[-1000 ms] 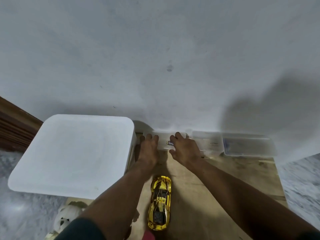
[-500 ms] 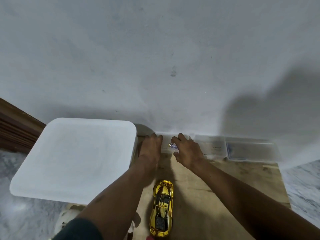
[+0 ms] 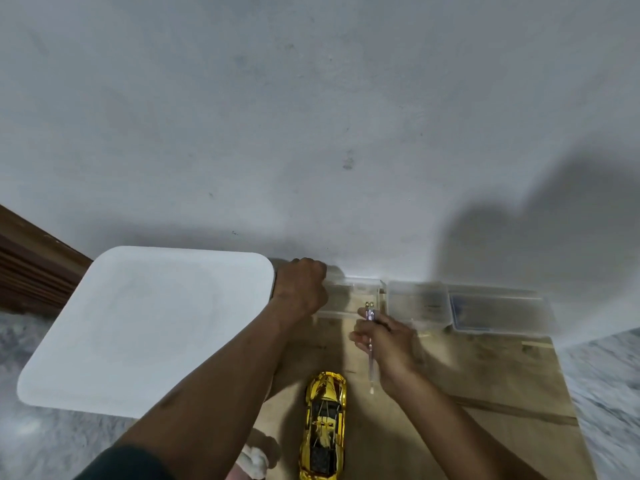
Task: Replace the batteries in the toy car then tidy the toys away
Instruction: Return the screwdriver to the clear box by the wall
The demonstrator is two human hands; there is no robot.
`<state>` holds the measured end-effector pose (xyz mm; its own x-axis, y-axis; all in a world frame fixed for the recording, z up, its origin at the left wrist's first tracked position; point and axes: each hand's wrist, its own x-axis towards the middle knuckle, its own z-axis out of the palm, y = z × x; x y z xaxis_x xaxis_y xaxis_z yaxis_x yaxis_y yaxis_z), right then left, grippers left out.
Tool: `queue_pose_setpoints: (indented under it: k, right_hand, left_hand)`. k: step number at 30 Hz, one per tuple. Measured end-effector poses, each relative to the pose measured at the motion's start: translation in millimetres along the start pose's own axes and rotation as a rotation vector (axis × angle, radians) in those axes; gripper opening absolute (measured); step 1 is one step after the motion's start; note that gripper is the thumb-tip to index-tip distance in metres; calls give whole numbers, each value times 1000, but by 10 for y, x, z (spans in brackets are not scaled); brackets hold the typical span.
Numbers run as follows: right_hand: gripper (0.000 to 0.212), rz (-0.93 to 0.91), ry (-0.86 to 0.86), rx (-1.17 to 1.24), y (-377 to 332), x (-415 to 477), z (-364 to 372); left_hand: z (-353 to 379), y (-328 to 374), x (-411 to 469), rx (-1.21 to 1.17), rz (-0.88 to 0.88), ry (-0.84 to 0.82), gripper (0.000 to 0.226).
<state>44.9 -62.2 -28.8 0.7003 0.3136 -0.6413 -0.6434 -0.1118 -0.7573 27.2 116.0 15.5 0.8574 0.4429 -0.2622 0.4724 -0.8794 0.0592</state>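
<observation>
A shiny gold toy car [image 3: 325, 424] lies on a wooden board [image 3: 467, 375], nose pointing away from me. Beyond it, against the wall, stands a small clear plastic box [image 3: 360, 289]. My left hand [image 3: 301, 289] is curled on that box's left end. Just in front of the box, my right hand [image 3: 384, 341] grips a slim screwdriver with a clear handle [image 3: 370, 362], held lengthwise with one end pointing back toward me. Two small gold-coloured tips show near the box's front right corner; I cannot tell what they are.
A large white bin with a closed lid [image 3: 145, 327] stands at the left, touching my left wrist. Two more clear boxes [image 3: 419, 303] [image 3: 495, 310] line the wall at the right. A white plush toy [image 3: 254, 459] peeks out beside the car. Dark wooden furniture [image 3: 31, 271] is at far left.
My right hand has drawn back from the clear box toward me and now holds the screwdriver. My left hand has curled tighter on the box's left end.
</observation>
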Motion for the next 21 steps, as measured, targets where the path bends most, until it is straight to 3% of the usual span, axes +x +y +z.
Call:
queue_pose_setpoints:
  k: [4,10,15,18,21]
  right_hand:
    - [13,251,-70,252,-70,163,227]
    - [14,290,105,465,-131,411,499]
    - [28,275,102,505,-113,434,583]
    - [18,237,189,439,-119,330,548]
    - [16,-57,407,268,-102,228,463]
  left_hand:
    - [-33,47,9,20,18,-10,40]
    - [-74,60,21,14,7,-44,40]
    - [-64,54,11,14,13,-50,40]
    - [-28,42,-9,13,14,-65,42]
    - [13,34,-29,-20,3,-85,46]
